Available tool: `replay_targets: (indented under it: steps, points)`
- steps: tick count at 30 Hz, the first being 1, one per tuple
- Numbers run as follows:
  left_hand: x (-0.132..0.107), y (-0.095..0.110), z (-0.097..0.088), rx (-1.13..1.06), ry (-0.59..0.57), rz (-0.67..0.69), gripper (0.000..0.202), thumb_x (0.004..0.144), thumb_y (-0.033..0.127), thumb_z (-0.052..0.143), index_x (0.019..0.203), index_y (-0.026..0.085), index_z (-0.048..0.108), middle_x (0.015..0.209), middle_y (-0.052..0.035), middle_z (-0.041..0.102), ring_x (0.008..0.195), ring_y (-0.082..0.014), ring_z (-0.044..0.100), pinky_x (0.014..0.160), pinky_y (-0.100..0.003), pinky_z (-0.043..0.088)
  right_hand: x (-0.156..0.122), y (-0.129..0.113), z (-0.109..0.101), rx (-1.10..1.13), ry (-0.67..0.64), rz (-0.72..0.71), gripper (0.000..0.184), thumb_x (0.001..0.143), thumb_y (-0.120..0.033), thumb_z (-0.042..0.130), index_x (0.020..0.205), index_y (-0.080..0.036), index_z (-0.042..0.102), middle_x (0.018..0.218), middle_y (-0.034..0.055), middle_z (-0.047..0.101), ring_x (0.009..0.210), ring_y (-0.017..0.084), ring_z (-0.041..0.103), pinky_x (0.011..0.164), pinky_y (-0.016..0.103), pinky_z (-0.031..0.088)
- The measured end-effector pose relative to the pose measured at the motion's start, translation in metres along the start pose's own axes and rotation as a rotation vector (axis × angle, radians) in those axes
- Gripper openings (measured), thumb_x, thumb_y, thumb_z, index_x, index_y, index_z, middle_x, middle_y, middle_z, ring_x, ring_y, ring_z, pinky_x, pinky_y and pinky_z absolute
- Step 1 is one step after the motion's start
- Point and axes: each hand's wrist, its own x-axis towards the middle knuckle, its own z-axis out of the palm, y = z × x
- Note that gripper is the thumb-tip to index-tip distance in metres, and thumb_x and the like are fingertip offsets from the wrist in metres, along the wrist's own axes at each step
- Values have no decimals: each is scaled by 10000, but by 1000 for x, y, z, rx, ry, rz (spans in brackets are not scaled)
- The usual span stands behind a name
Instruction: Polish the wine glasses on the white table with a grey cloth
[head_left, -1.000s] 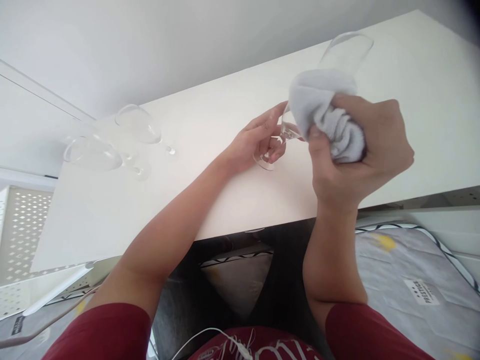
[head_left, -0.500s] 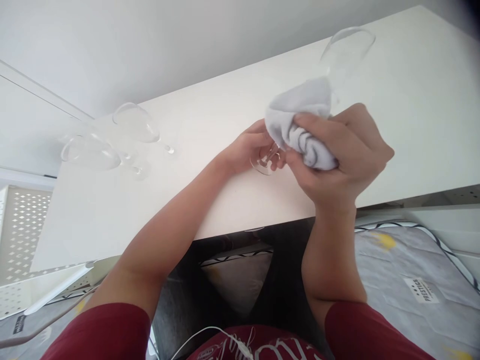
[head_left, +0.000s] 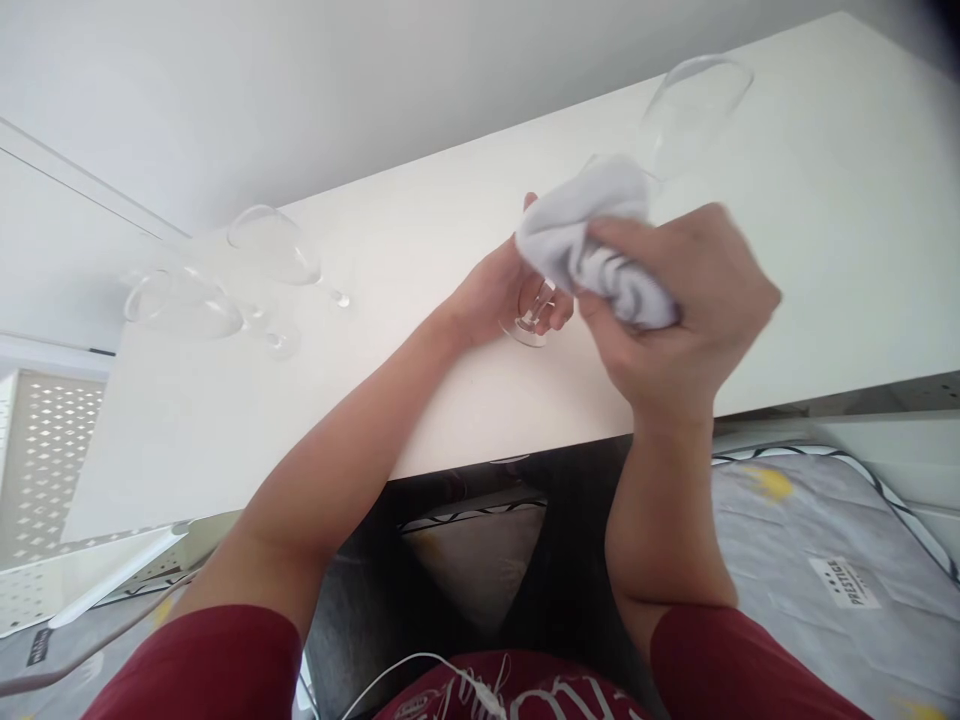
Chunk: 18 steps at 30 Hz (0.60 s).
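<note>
My left hand [head_left: 491, 290] is curled around a clear wine glass [head_left: 527, 328], whose foot and short stem show below the fingers. Most of that glass's bowl is hidden behind the cloth and hand. A crumpled whitish cloth [head_left: 581, 215] is bunched in my right hand [head_left: 686, 300], with the thumb and fingers closed on it. The cloth lies against the upper part of the glass. Just beyond my right hand stands another clear glass [head_left: 694, 115], its lower part hard to make out.
On the left of the white table [head_left: 360, 380] are several stemmed glasses, among them a rear glass [head_left: 274, 250] and a front glass [head_left: 184, 305]. The table's near edge runs in front of my lap. A patterned grey mattress [head_left: 795, 540] lies at lower right.
The cloth and my right hand have shifted slightly left, and the cloth is somewhat blurred. More of the stem and a left fingertip above the cloth show now. The other glasses have stayed put.
</note>
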Motion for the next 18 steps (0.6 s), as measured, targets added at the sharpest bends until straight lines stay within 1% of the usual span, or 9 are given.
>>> replay_targets:
  steps: [2,4,6,8,10,12,15,17,18]
  points:
    - [0,-1,-2,88,-114,49,487,1036,612,518,947,161,680,642,-29,657,472,-141,611,442,-225,446,1,2,0,-27,112,25,369,844,-210,761,1198,-295,824,961,50,735,862,261,651,745,427,542]
    - [0,-2,-2,88,-168,67,456,1016,590,580,912,156,674,665,-30,658,486,-140,618,444,-231,452,1,4,0,-9,128,9,389,828,-227,772,1208,-296,823,957,46,741,847,250,637,734,416,527]
    - [0,0,1,0,-165,91,411,1006,556,611,988,155,697,726,-34,676,539,-141,635,450,-227,450,-1,4,1,48,12,-45,356,818,-257,792,1169,-307,829,931,31,731,800,221,641,684,380,530]
    - [1,3,5,-107,-90,127,354,1018,499,614,1155,183,699,820,-27,707,645,-147,681,525,-228,509,-4,2,2,72,-154,-87,304,850,-263,773,1145,-318,823,947,19,733,811,206,679,666,350,555]
    - [1,5,8,-142,-12,149,316,1044,441,586,1258,226,671,951,-28,741,766,-161,728,625,-252,569,-6,0,4,37,-239,-91,280,890,-243,743,1150,-314,818,999,22,751,866,207,715,687,338,579]
    - [2,3,6,-94,17,149,292,1056,441,552,1142,202,697,908,-38,730,691,-152,699,576,-250,537,-6,0,4,-28,-175,-68,288,889,-228,751,1159,-294,826,1003,43,761,876,216,714,704,343,581]
    - [2,-4,-1,18,-36,84,494,1049,597,486,947,164,701,700,-47,643,514,-141,581,427,-244,398,-2,4,3,-81,70,-30,316,843,-231,786,1152,-261,846,907,69,730,798,224,661,663,359,544]
    - [3,-6,-3,50,-96,70,528,1030,643,506,927,161,694,680,-49,636,518,-150,588,436,-256,435,-1,6,1,-73,119,-18,356,819,-233,795,1169,-276,844,885,62,706,790,225,641,651,362,527]
    - [3,-6,-3,39,-105,80,490,1028,617,533,956,161,697,724,-56,666,559,-156,621,469,-258,478,-2,5,1,-52,87,-33,362,812,-247,802,1171,-288,840,890,55,706,781,219,640,642,357,525]
